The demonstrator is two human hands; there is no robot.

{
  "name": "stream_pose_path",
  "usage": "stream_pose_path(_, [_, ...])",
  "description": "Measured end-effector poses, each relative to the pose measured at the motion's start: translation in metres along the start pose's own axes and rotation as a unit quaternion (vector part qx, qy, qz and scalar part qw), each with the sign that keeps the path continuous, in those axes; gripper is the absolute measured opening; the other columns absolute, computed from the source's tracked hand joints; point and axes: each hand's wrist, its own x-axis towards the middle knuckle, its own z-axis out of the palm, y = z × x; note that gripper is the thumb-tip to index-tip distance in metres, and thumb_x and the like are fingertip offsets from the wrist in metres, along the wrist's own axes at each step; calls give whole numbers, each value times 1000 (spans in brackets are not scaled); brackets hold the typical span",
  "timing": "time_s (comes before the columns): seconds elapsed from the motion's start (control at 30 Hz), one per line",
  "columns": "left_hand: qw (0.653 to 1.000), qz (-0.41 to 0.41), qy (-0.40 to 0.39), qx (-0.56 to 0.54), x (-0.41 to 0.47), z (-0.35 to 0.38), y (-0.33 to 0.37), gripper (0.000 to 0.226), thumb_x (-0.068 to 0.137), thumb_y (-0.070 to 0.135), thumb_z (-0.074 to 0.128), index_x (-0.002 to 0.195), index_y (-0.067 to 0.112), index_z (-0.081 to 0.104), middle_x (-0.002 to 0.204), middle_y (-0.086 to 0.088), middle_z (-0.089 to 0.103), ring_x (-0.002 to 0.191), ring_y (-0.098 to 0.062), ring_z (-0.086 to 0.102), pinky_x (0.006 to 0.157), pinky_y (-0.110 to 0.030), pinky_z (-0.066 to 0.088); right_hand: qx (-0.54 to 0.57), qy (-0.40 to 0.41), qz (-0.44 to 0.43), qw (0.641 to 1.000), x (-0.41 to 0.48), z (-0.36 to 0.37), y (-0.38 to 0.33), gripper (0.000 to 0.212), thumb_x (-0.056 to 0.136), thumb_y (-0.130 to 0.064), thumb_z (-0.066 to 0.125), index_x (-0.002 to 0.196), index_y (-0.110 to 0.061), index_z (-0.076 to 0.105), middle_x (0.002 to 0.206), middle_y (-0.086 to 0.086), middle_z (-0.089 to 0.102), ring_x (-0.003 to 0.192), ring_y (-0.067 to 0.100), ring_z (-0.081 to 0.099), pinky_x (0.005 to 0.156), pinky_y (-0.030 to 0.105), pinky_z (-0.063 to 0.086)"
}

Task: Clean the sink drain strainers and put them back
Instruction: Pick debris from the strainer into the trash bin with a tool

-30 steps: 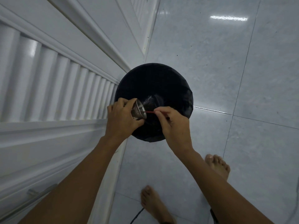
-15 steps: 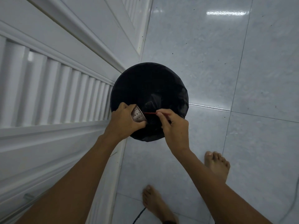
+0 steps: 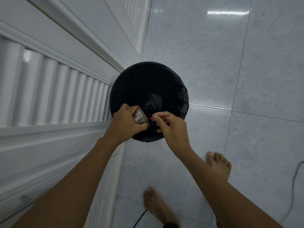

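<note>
Left hand [image 3: 125, 124] grips strainer [image 3: 139, 117] — right hand [image 3: 172, 127] pinches red stick [image 3: 158, 116].

I see the left hand [image 3: 126, 125] has turned the metal strainer [image 3: 139, 116], its perforated side now facing up, while the right hand [image 3: 172, 127] has brought the thin red stick [image 3: 158, 116] closer to its rim.

I saw the white cabinet front [image 3: 54, 99] closing off the whole left side, just beside the black-lined bin [image 3: 148, 89]. Right of the bin, the tiled floor [image 3: 230, 76] lay open, with only my two bare feet [image 3: 218, 165] near.
</note>
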Motion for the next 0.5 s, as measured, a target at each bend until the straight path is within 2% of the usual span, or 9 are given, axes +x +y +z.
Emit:
stream_pose_path(0.07, [1000,6,2,-6,-2,2,1,70,72,59,80,128,26,58,117,1,49,106,-23,55,93,-44,56,-21,52,6,998,3,-2,0,18,97,-26,65,109,-20,75,94,-14,73,80,4,70,76,20,60])
stream_pose_path(0.13, [1000,4,18,-12,-1,3,1,67,72,57,81,127,24,59,117,0,50,105,-21,56,93,-41,56,-21,102,1,995,6,-6,-1,19,97,-27,65,111,-20,75,96,-12,73,80,5,71,76,19,60])
stream_pose_path(0.23, [998,0,51,-24,0,5,1,74,73,51,85,133,19,57,121,-2,51,104,-15,54,87,-25,53,24,61,-5,998,4,-4,-5,15,97,-27,65,107,-23,75,95,-16,73,87,2,70,72,15,58])
stream_pose_path(0.3, [998,12,61,-31,-1,8,4,76,72,48,87,135,18,57,121,-2,51,102,-11,52,80,-11,42,1,26,-13,1000,1,1,-8,15,97,-26,65,108,-23,75,97,-17,73,91,2,69,78,16,58])
stream_pose_path(0.33, [997,19,63,-33,-2,10,5,76,71,47,88,135,17,58,120,-1,52,101,-11,52,80,-11,42,-36,38,-20,998,0,2,-8,17,97,-26,65,110,-22,75,99,-14,73,92,3,69,84,18,57])
stream_pose_path(0.4, [997,21,66,-29,-5,12,6,77,69,46,89,135,17,59,119,-1,52,102,-15,55,87,-23,52,-115,100,-42,988,2,-1,-7,20,98,-26,64,113,-19,75,102,-6,75,92,7,67,91,19,55])
stream_pose_path(0.47, [997,6,75,-5,-5,11,5,80,70,46,89,138,17,57,121,-3,51,107,-22,57,95,-38,55,-129,141,-60,980,3,-6,-7,21,98,-28,64,113,-19,75,100,-5,75,89,6,67,88,16,54])
stream_pose_path(0.5, [997,-1,83,4,-5,10,5,81,70,46,89,139,17,56,122,-4,51,107,-24,57,96,-41,55,-121,135,-68,981,3,-7,-7,20,98,-29,64,112,-20,75,98,-6,74,87,5,67,86,14,54])
